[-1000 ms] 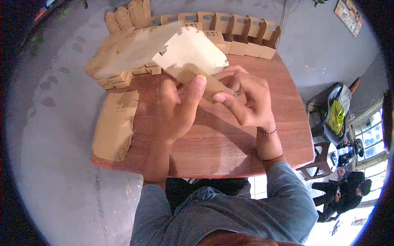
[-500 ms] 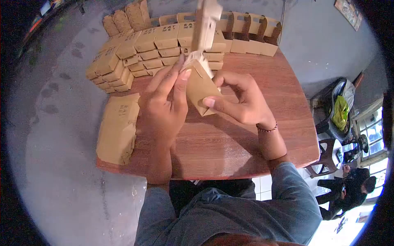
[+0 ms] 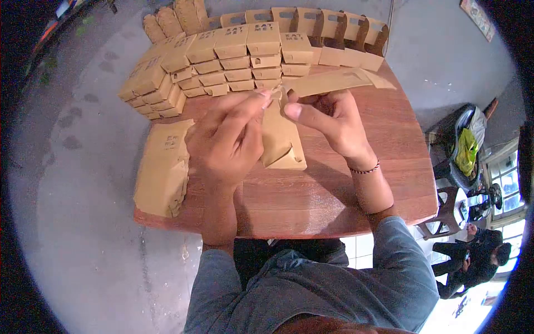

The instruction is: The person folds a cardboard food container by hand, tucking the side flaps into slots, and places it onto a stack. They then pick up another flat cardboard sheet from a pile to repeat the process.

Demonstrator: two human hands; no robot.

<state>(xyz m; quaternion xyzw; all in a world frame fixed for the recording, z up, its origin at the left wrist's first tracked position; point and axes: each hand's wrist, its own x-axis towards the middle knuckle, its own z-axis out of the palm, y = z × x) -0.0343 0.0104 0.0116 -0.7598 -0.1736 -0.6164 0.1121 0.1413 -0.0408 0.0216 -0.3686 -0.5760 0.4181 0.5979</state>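
Here, open cardboard box point(image 3: 282, 136), between opposing fingers point(image 3: 309, 118)

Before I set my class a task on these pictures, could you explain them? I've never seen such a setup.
There is no machine here: these are a person's bare hands. One camera, worn on that person's head, looks forward and down. The left hand and right hand hold a part-folded cardboard carton between them, each with a fingertip grip. On the wooden table, flat cardboard pieces lie at the left. Behind them are stacked "EAT ME!" boxes, and at the back right stands a row of open cartons.
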